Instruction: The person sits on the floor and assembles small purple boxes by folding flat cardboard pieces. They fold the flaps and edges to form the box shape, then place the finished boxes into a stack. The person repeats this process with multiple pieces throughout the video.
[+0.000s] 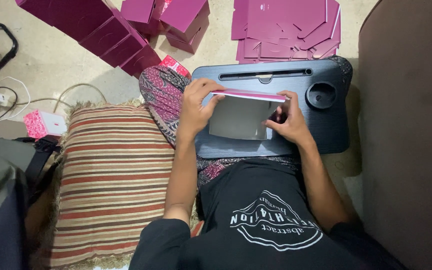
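Both hands are gripping a flat cardboard blank (240,116), grey inside with a magenta edge, lying at the centre of the black lap table (321,130). The left hand (196,107) is clamped on the blank's 9 o'clock edge, thumb on top; the right hand (286,122) is pinching its 3 o'clock edge. The far flap is standing raised at 12 o'clock. Judgement: pressing evenly along the crease would keep the fold square. Folded magenta boxes (111,30) are lying at 11 o'clock, flat blanks (286,27) at 12 o'clock on the floor
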